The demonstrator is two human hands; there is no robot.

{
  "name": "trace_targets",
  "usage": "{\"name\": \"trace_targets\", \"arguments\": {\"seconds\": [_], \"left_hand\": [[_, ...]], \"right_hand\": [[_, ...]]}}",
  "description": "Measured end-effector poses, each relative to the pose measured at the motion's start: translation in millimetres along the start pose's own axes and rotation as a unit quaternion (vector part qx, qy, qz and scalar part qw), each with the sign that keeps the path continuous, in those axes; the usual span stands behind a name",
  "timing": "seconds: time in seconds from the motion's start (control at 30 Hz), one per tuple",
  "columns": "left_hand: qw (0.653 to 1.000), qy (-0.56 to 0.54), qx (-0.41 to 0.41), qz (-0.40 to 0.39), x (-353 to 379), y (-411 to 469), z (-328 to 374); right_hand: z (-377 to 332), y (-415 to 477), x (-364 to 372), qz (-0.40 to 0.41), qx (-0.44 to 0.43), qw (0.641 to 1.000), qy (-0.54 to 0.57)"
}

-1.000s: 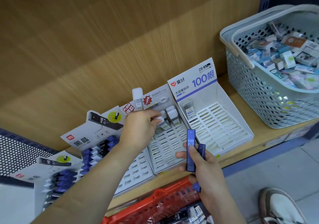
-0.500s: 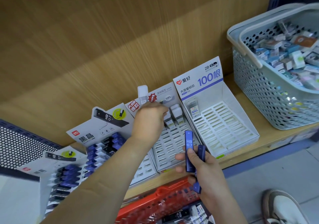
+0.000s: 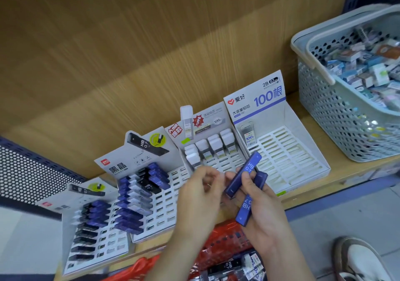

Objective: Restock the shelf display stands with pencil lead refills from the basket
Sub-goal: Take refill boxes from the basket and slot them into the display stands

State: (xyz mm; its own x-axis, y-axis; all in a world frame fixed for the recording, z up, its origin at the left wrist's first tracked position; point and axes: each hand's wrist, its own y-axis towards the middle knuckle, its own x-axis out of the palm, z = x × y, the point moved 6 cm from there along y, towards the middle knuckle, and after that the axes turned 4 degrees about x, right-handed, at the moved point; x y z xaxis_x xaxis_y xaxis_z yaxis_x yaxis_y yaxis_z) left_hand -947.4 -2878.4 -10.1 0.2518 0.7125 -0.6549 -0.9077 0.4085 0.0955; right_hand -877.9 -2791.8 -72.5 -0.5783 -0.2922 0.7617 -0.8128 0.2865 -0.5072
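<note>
Your right hand (image 3: 262, 207) is clamped on two blue HB 0.7 refills. The upper refill (image 3: 243, 173) slants up to the right under your thumb. The lower refill (image 3: 249, 205) lies along your fingers with its bottom end past them. Your left hand (image 3: 197, 196) is just beside, with its curled fingertips (image 3: 211, 178) near the upper refill's bottom end. Blur hides whether they touch it or pinch anything.

Both hands hang in front of the shelf (image 3: 357, 170), over the red basket (image 3: 225, 237), which holds more packs. Four stands sit in a row on the shelf. The far-left stand (image 3: 54, 202) and the HB stand (image 3: 121, 166) hold dark and blue cases. The white stand (image 3: 207, 118) has white-capped refills in its back rows. The 2B stand (image 3: 287, 159) is at the right. Further right sits a grey basket (image 3: 346, 129) full of small boxes.
</note>
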Motion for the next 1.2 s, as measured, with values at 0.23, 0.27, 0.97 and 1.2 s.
{"name": "trace_targets", "arguments": {"seconds": [0.23, 0.27, 0.97, 1.2], "left_hand": [[0.993, -0.085, -0.052, 0.055, -23, -42, -10], [0.991, -0.095, -0.058, 0.078, -34, -43, -11], [0.987, 0.035, -0.079, 0.136, -151, 1, -92], [0.981, 0.169, -0.013, 0.091, -132, 14, -89]], "right_hand": [[15, -4, 17, -0.012, -0.025, 0.989, -0.147], [17, -4, 20, -0.025, -0.026, 0.984, -0.175], [67, 9, 27, -0.009, 0.056, 0.976, -0.208], [71, 2, 29, -0.055, 0.081, 0.982, -0.161]]}}
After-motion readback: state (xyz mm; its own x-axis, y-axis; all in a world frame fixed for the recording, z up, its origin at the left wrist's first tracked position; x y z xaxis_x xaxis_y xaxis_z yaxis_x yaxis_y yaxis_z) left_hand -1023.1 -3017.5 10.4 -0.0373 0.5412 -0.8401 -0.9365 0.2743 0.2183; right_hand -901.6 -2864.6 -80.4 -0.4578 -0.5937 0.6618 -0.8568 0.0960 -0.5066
